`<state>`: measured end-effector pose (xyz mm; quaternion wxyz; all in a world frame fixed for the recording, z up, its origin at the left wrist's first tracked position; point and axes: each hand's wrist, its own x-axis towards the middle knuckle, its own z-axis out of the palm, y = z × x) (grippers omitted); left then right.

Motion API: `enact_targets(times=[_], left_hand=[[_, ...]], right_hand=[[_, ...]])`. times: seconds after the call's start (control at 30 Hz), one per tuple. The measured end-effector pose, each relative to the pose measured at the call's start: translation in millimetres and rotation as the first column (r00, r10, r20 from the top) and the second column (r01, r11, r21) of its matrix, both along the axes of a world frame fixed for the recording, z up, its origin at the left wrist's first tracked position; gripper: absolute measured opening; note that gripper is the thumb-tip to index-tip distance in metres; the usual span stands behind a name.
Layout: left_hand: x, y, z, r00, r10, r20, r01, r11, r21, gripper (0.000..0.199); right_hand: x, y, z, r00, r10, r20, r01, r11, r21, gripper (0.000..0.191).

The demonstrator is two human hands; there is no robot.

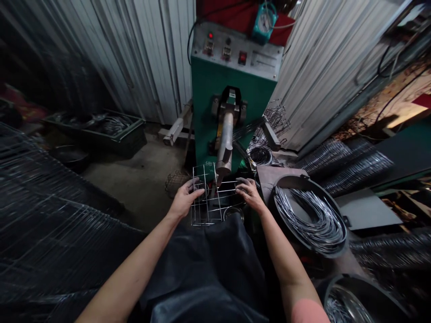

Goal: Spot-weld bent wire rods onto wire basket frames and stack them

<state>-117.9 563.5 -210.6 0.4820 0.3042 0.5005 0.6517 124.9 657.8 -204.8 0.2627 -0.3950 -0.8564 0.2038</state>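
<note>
Between my hands, a wire rack (206,211) with a bent-up grid is held under the metal electrode arm (225,154) of a green spot-welding machine (208,89). My left hand (185,195) grips the rack's left side, thumb on top and fingers behind the wires. My right hand (248,192) is closed on the right ends of the wires, fingers curled. The tip of the arm comes down close to a wire near the rack's middle; whether it touches, I cannot tell. A wire ring (233,214) shows at the rack's lower right, partly hidden by the dark apron (205,269).
To my right, a round basin (344,224) holds curved wires, with another basin (373,291) below it. Stacked wire grids (67,224) fill the left. A green trough (128,139) with metal pieces lies on the floor. A teal gauge (264,22) tops the machine.
</note>
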Motion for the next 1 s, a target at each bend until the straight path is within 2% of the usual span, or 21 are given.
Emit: enact_targets(times=[0.6,1.0], left_hand=[[-4,16,-5.2,0.995,0.011,0.099,-0.011,1.0,0.009,0.065],[-6,23,-8.9,0.99,-0.02,0.138,0.025,0.999,-0.033,0.063]], right_hand=[[-4,13,10.7,0.999,0.026,0.021,-0.025,0.997,-0.077,0.018],[-1,18,10.5,0.997,0.055,-0.049,-0.059,0.994,-0.095,0.022]])
